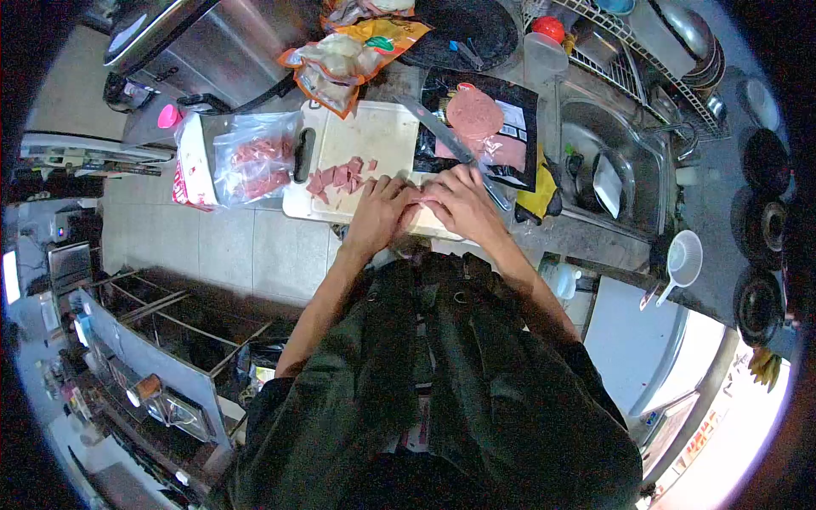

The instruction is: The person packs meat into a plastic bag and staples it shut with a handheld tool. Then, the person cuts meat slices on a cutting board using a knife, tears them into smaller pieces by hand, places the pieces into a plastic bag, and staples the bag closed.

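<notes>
My left hand (382, 208) and my right hand (461, 202) meet at the near edge of a white cutting board (365, 127). Their fingers are closed on a pink slice of ham (420, 200), mostly hidden by the fingertips. Chopped ham pieces (341, 175) lie on the board, left of my left hand. A long knife (438, 127) rests diagonally over the board's right side and a black ham package (529, 102), its handle beside my right hand. On that opened package sit round ham slices (474, 112).
Left of the board is a clear plastic bag of pinkish meat (255, 161). An orange food bag (348, 64) lies behind the board. To the right are a yellow-and-black packet (537, 194), a metal sink (659, 170) and a dish rack (633, 81).
</notes>
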`<control>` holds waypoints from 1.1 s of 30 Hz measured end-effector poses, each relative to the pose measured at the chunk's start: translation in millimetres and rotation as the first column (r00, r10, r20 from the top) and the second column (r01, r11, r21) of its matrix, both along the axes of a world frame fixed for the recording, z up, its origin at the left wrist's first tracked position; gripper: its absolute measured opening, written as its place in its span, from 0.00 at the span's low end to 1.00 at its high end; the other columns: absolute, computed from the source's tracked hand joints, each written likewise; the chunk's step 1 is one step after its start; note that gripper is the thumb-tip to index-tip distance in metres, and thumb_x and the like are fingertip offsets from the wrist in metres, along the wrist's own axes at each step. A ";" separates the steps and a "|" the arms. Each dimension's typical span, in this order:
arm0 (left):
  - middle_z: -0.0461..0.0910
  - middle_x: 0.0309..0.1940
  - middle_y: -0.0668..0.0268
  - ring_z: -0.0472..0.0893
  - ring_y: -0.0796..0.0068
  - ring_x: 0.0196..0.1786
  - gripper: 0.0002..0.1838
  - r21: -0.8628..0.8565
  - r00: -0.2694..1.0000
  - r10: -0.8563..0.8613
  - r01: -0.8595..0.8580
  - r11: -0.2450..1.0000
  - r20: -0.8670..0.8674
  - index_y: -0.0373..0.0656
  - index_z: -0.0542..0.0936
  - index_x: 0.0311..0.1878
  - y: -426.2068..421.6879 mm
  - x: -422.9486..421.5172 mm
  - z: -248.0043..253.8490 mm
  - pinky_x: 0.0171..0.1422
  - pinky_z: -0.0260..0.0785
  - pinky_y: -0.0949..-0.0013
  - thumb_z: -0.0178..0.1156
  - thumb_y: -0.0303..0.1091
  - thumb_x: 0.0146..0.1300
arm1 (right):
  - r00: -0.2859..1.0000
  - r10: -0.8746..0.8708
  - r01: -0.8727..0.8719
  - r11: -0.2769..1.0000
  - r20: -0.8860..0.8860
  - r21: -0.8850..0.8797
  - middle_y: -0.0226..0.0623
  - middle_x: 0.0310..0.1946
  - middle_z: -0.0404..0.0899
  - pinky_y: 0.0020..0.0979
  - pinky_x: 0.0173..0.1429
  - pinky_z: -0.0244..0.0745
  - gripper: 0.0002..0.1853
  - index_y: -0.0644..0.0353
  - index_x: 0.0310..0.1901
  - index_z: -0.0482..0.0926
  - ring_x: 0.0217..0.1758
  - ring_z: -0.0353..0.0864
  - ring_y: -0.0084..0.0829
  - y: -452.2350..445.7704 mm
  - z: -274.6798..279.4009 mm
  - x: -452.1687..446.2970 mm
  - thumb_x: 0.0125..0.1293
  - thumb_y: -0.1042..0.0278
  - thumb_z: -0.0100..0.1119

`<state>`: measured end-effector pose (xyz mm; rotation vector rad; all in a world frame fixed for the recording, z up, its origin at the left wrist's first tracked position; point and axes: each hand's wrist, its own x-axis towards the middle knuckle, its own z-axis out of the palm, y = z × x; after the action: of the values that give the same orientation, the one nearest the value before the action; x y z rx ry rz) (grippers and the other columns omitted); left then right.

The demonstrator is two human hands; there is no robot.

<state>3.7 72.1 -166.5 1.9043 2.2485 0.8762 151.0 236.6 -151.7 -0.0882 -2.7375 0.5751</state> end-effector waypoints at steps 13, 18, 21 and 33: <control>0.79 0.42 0.59 0.76 0.54 0.50 0.11 0.004 1.000 0.010 -0.009 1.000 -0.006 0.45 0.84 0.45 5.4 -0.9 15.2 0.54 0.68 0.50 0.68 0.35 0.60 | 0.999 -0.034 0.034 0.999 0.041 -0.011 0.35 0.44 0.76 0.44 0.60 0.65 0.12 0.57 0.46 0.81 0.54 0.72 0.42 -6.7 3.4 1.4 0.62 0.65 0.65; 0.79 0.42 0.59 0.76 0.53 0.50 0.11 0.008 1.000 -0.003 0.003 1.000 0.024 0.44 0.84 0.45 11.4 2.3 14.0 0.54 0.69 0.52 0.68 0.36 0.61 | 0.999 -0.036 0.036 0.999 0.032 0.008 0.37 0.45 0.76 0.44 0.60 0.64 0.10 0.58 0.46 0.81 0.54 0.71 0.41 -4.6 0.3 1.7 0.65 0.65 0.64; 0.80 0.47 0.61 0.77 0.57 0.52 0.10 -0.021 1.000 -0.002 0.002 1.000 0.027 0.44 0.84 0.47 12.2 -0.2 5.6 0.56 0.68 0.52 0.64 0.36 0.64 | 0.998 -0.058 0.058 0.998 -0.006 -0.040 0.37 0.46 0.76 0.44 0.60 0.64 0.12 0.58 0.47 0.82 0.54 0.71 0.42 -2.6 5.5 5.9 0.65 0.65 0.64; 0.79 0.47 0.56 0.75 0.50 0.51 0.11 0.026 0.999 0.026 -0.027 0.999 0.047 0.43 0.83 0.47 16.7 4.3 4.7 0.57 0.68 0.49 0.67 0.33 0.61 | 0.820 -0.573 0.567 0.815 0.015 0.123 0.44 0.49 0.75 0.46 0.58 0.66 0.18 0.62 0.49 0.80 0.55 0.71 0.46 20.5 9.2 48.5 0.59 0.64 0.67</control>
<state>8.0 88.8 -161.8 1.8489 2.2519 0.9481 199.5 257.2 -142.5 -0.8759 -2.5835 0.2411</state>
